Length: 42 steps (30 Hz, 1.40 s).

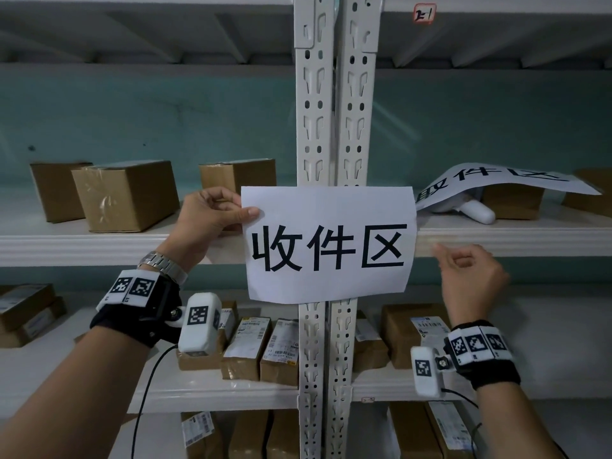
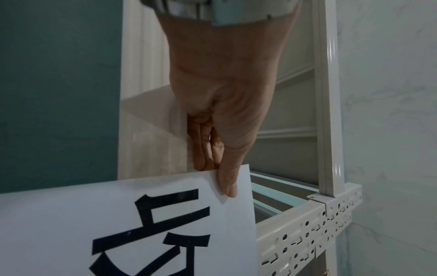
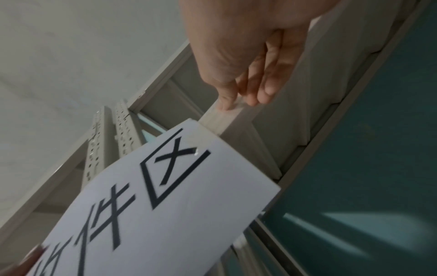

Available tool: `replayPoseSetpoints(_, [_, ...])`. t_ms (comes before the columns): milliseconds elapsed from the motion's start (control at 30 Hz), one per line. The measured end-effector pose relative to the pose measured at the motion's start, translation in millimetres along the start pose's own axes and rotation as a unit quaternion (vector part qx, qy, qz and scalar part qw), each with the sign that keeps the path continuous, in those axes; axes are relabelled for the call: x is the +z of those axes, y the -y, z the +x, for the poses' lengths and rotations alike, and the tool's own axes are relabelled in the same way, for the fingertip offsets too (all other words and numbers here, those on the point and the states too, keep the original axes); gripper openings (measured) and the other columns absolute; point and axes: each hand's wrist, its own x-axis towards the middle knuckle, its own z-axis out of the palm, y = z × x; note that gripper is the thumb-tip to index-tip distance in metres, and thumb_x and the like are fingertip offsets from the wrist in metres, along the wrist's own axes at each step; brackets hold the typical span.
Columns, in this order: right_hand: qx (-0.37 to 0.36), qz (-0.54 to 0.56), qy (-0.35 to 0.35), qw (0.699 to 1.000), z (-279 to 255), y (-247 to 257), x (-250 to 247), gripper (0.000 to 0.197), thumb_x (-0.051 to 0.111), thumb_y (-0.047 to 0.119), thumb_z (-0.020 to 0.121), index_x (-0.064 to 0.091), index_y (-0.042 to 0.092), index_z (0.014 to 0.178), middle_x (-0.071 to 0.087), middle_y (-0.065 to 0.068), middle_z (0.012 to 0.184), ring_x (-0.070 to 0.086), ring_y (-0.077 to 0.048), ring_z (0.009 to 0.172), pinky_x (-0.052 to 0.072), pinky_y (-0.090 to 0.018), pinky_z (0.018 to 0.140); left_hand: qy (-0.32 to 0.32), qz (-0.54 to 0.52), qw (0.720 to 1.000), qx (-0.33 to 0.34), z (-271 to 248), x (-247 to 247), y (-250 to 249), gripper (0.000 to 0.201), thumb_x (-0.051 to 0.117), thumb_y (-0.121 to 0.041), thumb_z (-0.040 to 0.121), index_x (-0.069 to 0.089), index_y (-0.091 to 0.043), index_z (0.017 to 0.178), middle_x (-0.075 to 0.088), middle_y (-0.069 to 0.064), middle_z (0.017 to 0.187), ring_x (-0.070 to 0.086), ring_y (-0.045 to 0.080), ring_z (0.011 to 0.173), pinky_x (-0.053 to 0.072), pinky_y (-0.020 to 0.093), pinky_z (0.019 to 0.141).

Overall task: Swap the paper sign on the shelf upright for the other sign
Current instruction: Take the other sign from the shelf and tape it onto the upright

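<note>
Left hand (image 1: 212, 215) pinches the sign (image 1: 329, 245) against the upright (image 1: 334, 127) at frame centre — apparently aligning it; right hand (image 1: 470, 276) loosely curled, holding nothing.

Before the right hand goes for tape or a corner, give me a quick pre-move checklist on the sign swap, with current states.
1. Left hand pinches the 收件区 sign at its upper left corner: ok.
2. Sign spans both shelf uprights, text level and facing out: ok.
3. Right hand holds the sign's right side: not ok; it hangs beside the lower right edge, fingers loosely curled, holding nothing.
4. Sign fastened to the uprights: cannot tell; no tape or clip is visible.
5. Other sign off the uprights: ok; it lies draped over a box on the right shelf.
</note>
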Motion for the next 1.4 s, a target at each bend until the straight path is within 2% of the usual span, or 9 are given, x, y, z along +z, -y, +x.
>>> replayPoseSetpoints(200, [-0.151, 0.046, -0.004, 0.987, 4, 37, 11, 0.04, 0.08, 0.035, 0.085, 0.062, 0.011, 0.111, 0.063, 0.0, 0.112, 0.061, -0.027, 0.102, 0.052, -0.045, 0.09, -0.001, 0.006, 1.0, 0.0, 1, -1, 1, 0.027, 0.088, -0.014, 0.063, 0.067, -0.011, 0.079, 0.077, -0.003, 0.061, 0.074, 0.005, 0.056, 0.062, 0.02, 0.06])
replayPoseSetpoints(400, [-0.083, 0.042, 0.186, 0.978, 22, 64, 27, 0.076, 0.089, 0.04, 0.073, 0.05, 0.016, 0.134, 0.064, -0.006, 0.135, 0.058, -0.017, 0.119, 0.048, -0.039, 0.098, -0.008, 0.011, 1.0, 0.0, 0, -1, 0, 0.028, 0.088, -0.015, 0.062, 0.067, -0.011, 0.08, 0.077, -0.004, 0.06, 0.073, 0.004, 0.054, 0.061, 0.019, 0.057])
replayPoseSetpoints(567, [0.005, 0.109, 0.22, 0.969, 25, 60, 32, 0.077, 0.092, 0.028, 0.073, 0.046, 0.024, 0.135, 0.071, -0.008, 0.127, 0.07, -0.022, 0.109, 0.06, -0.052, 0.091, -0.003, 0.029, 1.0, 0.0, -1, -1, 1, 0.025, 0.088, -0.009, 0.071, 0.065, -0.013, 0.079, 0.074, -0.006, 0.057, 0.071, 0.003, 0.052, 0.06, 0.018, 0.056])
replayPoseSetpoints(733, [0.045, 0.158, 0.219, 0.962, 30, 66, 30, 0.079, 0.09, 0.01, 0.074, 0.046, 0.022, 0.139, 0.068, -0.001, 0.118, 0.069, -0.018, 0.106, 0.059, -0.044, 0.09, 0.026, 0.08, 0.996, 0.027, -5, -9, 1, 0.033, 0.088, -0.019, 0.065, 0.068, -0.009, 0.089, 0.079, 0.0, 0.075, 0.077, 0.007, 0.064, 0.063, 0.02, 0.063])
replayPoseSetpoints(867, [0.058, 0.177, 0.219, 0.958, 31, 65, 31, 0.081, 0.09, 0.007, 0.074, 0.046, 0.017, 0.141, 0.07, -0.006, 0.117, 0.068, -0.007, 0.1, 0.059, -0.038, 0.085, 0.063, 0.252, 0.96, 0.104, -11, -23, 8, 0.035, 0.092, -0.008, 0.068, 0.075, -0.002, 0.098, 0.081, 0.006, 0.096, 0.08, 0.015, 0.082, 0.065, 0.02, 0.078])
replayPoseSetpoints(967, [0.063, 0.182, 0.22, 0.956, 32, 64, 32, 0.081, 0.09, 0.007, 0.074, 0.046, 0.018, 0.141, 0.07, -0.003, 0.112, 0.07, -0.013, 0.101, 0.06, -0.043, 0.088, 0.069, 0.328, 0.931, 0.146, -12, -35, 12, 0.028, 0.095, -0.012, 0.069, 0.081, -0.007, 0.093, 0.081, 0.0, 0.101, 0.079, 0.016, 0.091, 0.066, 0.028, 0.086])
replayPoseSetpoints(1067, [0.061, 0.182, 0.223, 0.956, 32, 64, 33, 0.08, 0.09, 0.009, 0.075, 0.047, 0.018, 0.141, 0.07, -0.002, 0.113, 0.07, -0.017, 0.103, 0.06, -0.047, 0.09, 0.067, 0.33, 0.929, 0.152, -14, -41, 14, 0.025, 0.094, -0.009, 0.071, 0.082, -0.016, 0.091, 0.08, -0.001, 0.106, 0.077, 0.011, 0.098, 0.065, 0.026, 0.092])
replayPoseSetpoints(1200, [0.064, 0.184, 0.225, 0.955, 33, 63, 33, 0.079, 0.09, 0.008, 0.075, 0.047, 0.018, 0.141, 0.073, -0.008, 0.117, 0.072, -0.022, 0.104, 0.059, -0.052, 0.092, 0.062, 0.324, 0.93, 0.165, -16, -45, 16, 0.023, 0.094, -0.006, 0.071, 0.084, -0.011, 0.091, 0.081, 0.002, 0.104, 0.079, 0.014, 0.1, 0.065, 0.028, 0.092])
replayPoseSetpoints(1400, [0.046, 0.192, 0.229, 0.953, 32, 61, 27, 0.067, 0.082, 0.0, 0.082, 0.048, 0.014, 0.138, 0.073, -0.006, 0.111, 0.071, -0.013, 0.097, 0.059, -0.043, 0.088, 0.082, 0.281, 0.947, 0.134, -17, -51, 18, 0.031, 0.088, 0.009, 0.073, 0.081, -0.018, 0.087, 0.081, 0.005, 0.11, 0.078, 0.014, 0.107, 0.063, 0.03, 0.099])
